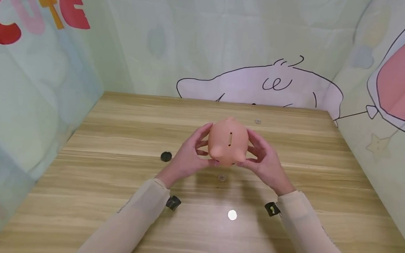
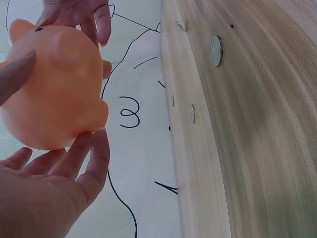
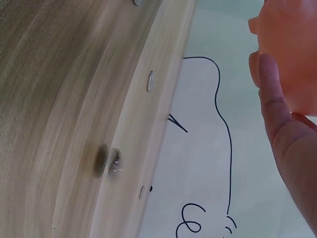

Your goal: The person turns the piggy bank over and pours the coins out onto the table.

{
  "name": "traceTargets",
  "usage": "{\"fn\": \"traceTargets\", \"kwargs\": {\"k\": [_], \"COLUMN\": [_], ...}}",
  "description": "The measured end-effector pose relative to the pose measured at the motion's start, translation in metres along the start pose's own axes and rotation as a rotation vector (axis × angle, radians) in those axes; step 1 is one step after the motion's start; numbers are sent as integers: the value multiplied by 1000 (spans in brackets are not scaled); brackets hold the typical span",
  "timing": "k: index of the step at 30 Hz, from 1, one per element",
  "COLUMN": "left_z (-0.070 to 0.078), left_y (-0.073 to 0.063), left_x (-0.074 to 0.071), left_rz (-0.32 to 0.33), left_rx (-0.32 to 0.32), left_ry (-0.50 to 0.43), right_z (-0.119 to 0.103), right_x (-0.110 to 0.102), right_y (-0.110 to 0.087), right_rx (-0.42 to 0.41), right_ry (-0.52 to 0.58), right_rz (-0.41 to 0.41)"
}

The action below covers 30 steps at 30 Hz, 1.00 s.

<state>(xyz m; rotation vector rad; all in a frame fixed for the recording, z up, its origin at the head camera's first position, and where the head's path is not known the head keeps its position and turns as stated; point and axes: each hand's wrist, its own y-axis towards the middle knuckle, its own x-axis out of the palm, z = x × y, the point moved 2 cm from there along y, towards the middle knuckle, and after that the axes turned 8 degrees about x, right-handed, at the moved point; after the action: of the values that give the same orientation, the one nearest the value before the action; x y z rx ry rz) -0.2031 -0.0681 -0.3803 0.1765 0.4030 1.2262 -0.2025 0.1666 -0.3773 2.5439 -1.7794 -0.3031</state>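
Observation:
Both hands hold up a pink piggy bank (image 1: pixel 228 144) above the wooden table, with its coin slot and ears showing in the head view. My left hand (image 1: pixel 191 153) grips its left side, thumb near the face end and fingers spread along the flank. On the opposite side my right hand (image 1: pixel 265 162) grips it the same way. In the left wrist view the piggy bank (image 2: pixel 59 94) sits between both hands, its feet toward the table. Below it, in the right wrist view, a blurred coin (image 3: pixel 115 161) shows close to the tabletop.
A black round cap (image 1: pixel 166 156) lies left of the hands. One coin (image 1: pixel 222 177) lies just in front of the piggy bank, another coin (image 1: pixel 257 121) toward the back. Nearer me is a bright white disc (image 1: pixel 232 215). Printed cloth rises behind the table (image 1: pixel 117 128).

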Motion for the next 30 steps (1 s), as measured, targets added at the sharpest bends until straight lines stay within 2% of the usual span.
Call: {"fn": "traceTargets", "kwargs": {"k": [5,12,18,24,30], "left_z": [1,2,0,-1,0], "left_y": [0,1,2,2,3], "left_x": [0,1,2,5,7], "left_rz": [10,-2,-14,0,24], "left_rx": [-60,-81,-111,-199,-286], "left_ry": [-2,36,16,54,93], "right_z": [0,0,0,-1,-1], "right_x": [-1,0,0,6,9], "right_y": [-1,-1,1,6,8], "right_rx": [51,160,270,384,499], "right_ry": [-15,27,9,-38,-73], "right_rz": [22,42,124,212,227]}}
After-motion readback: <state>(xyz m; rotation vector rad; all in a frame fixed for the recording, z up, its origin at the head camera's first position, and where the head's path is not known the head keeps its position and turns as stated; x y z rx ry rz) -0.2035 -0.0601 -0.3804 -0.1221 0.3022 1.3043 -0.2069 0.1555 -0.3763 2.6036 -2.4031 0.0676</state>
